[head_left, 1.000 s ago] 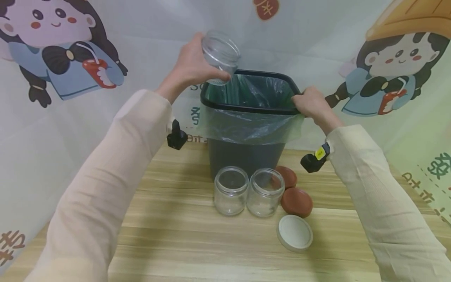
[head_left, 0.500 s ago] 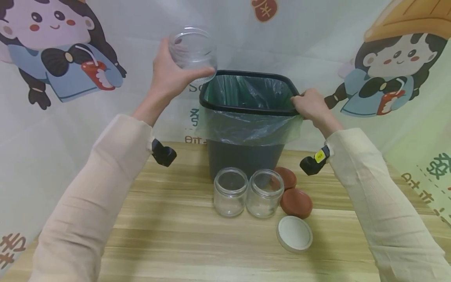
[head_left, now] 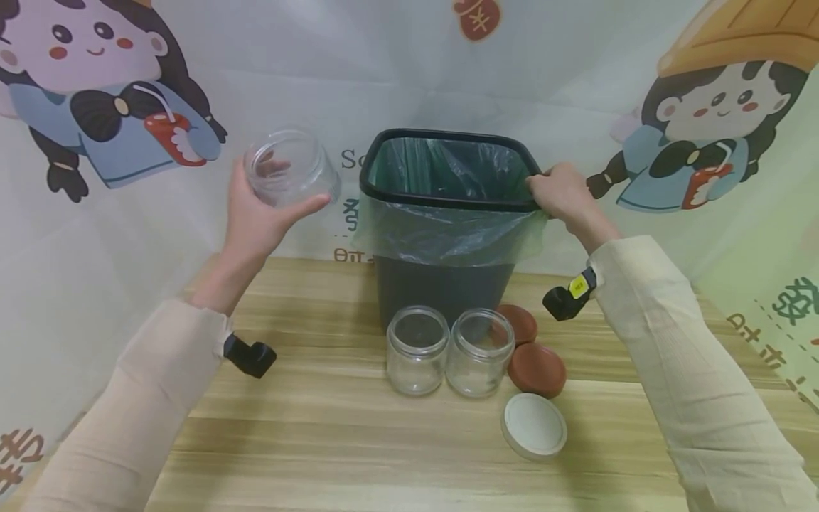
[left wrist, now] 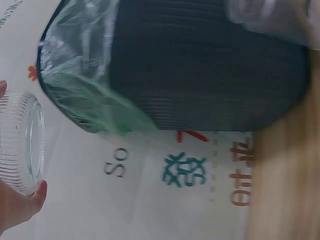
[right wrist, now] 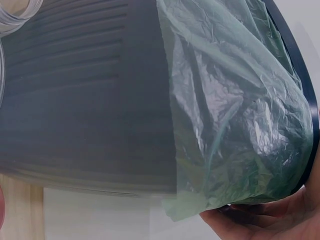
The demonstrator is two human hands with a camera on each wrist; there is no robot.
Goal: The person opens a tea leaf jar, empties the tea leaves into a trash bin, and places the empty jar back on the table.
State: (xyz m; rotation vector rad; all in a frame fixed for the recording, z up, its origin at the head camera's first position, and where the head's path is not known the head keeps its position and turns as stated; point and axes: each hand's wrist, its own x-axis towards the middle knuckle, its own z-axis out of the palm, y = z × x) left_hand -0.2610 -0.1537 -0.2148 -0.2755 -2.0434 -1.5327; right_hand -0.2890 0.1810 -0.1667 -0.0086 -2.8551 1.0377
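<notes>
A clear glass-like jar without a lid is in my left hand, raised left of the trash can, tilted, its ribbed base showing in the left wrist view. Fingers and thumb wrap around its sides. My right hand grips the right corner of the black rim of the dark trash can. In the right wrist view its fingers curl under the rim, against the green plastic bag that lines the can and folds over its outside.
Two more clear open jars stand side by side before the can. Right of them lie two reddish-brown lids and a white lid on the wooden table. A printed cloth hangs behind.
My left hand has carried the jar from over the can's left rim to the left and lower, away from the can. The right hand has stayed on the rim.
</notes>
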